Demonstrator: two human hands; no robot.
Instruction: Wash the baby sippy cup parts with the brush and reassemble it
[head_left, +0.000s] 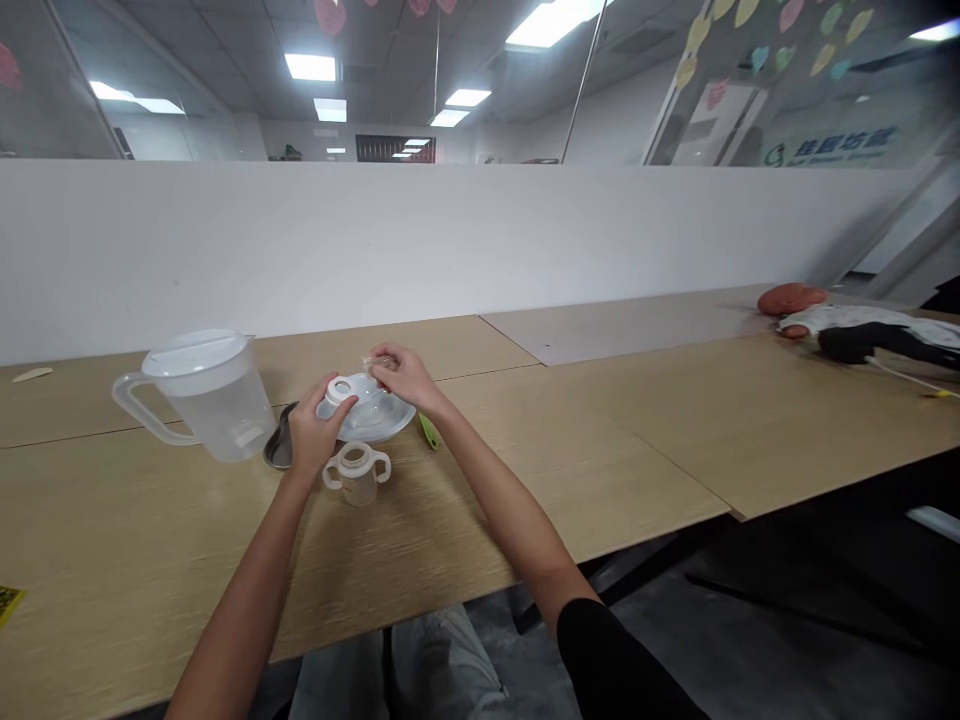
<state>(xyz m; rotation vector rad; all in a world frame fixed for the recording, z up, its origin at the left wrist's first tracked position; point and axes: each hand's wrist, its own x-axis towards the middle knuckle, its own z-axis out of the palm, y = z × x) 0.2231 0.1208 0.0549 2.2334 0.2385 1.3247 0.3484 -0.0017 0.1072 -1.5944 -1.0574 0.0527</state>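
Note:
My left hand (311,425) is closed around a white bottle collar (341,387), a ring with a round hole in its top. Just to its right, the fingers of my right hand (406,376) pinch a small clear, soft-looking piece (370,363), perhaps a bottle teat; its shape is partly hidden. Both hands are above a clear shallow bowl (384,424) on the table. A baby bottle (360,486) with two side handles stands upright in front of the bowl, its top uncovered.
A lidded plastic pitcher (229,410) stands at the left, beside a metal kidney-shaped dish (278,447). A green-handled utensil (430,432) lies right of the bowl. Far right, a doll-like figure (847,325) lies on the table (600,450). A white wall (420,240) runs behind.

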